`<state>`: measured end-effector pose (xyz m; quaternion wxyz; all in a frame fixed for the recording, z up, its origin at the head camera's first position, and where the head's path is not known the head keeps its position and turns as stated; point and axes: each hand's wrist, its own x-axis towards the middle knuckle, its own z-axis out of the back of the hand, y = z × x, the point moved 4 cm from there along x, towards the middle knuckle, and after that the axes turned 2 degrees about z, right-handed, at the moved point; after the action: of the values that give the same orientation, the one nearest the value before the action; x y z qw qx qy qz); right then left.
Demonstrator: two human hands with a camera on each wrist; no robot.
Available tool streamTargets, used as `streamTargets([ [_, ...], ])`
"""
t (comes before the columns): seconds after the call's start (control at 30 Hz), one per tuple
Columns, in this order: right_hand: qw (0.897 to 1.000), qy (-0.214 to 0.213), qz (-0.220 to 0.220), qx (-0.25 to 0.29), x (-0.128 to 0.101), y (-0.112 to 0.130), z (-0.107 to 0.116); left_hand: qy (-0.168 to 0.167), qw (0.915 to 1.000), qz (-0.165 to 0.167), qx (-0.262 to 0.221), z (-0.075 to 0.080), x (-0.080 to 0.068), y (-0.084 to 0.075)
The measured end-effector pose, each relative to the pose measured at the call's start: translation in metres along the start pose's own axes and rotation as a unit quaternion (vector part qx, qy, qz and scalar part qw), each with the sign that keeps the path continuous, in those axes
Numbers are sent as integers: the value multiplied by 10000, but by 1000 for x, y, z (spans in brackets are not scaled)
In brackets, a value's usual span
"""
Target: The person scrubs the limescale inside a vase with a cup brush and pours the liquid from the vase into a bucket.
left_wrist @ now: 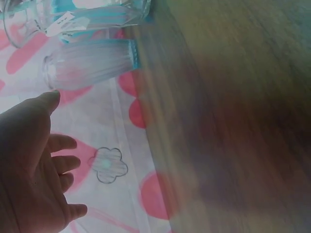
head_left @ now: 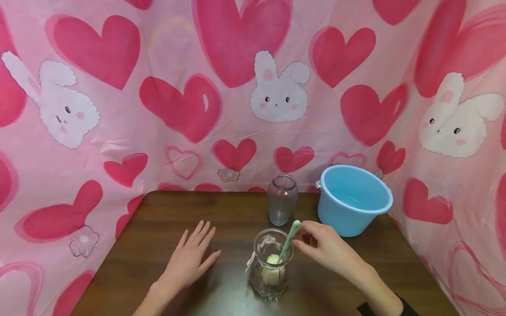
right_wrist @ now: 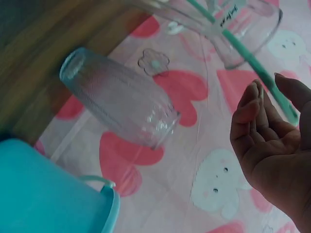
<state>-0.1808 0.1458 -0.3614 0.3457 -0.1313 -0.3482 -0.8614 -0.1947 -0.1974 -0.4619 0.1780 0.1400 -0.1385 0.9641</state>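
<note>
In the head view, my right hand (head_left: 330,248) holds the upper end of a bottle brush's pale green handle (head_left: 291,235), thumb and curled fingers on either side. The right wrist view has the green handle (right_wrist: 265,80) running between thumb and fingers. Its pale yellow, sponge-like head (head_left: 273,272) sits inside a clear glass jar (head_left: 261,287) with a ribbon round its neck. The handle slants out of the mouth. My left hand (head_left: 189,259) rests flat on the table left of the jar, fingers straight and spread, holding nothing.
Behind the jar stands a clear ribbed glass vase (head_left: 282,202), upright. A light blue bucket (head_left: 344,219) stands at the back right of the dark wooden table (head_left: 170,210). Pink cloth (head_left: 166,57) with hearts and rabbits hangs around the back and sides.
</note>
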Motion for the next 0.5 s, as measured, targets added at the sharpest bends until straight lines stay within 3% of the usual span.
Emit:
streamTargets([
  [0.17,9976,-270,-325,-552,-9,-11,8,45,9999,11,-142,-2,-1,-3],
  [0.3,9880,-415,-560,-1377,-20,-22,14,104,9968,-77,-790,-4,3,-13],
  [0.4,9808,-509,-540,-1802,-27,-27,16,330,9859,-136,-1637,-8,7,-26],
  [0.5,9751,-666,-556,-2042,-32,-33,17,638,9658,-204,-2505,-15,12,-42],
])
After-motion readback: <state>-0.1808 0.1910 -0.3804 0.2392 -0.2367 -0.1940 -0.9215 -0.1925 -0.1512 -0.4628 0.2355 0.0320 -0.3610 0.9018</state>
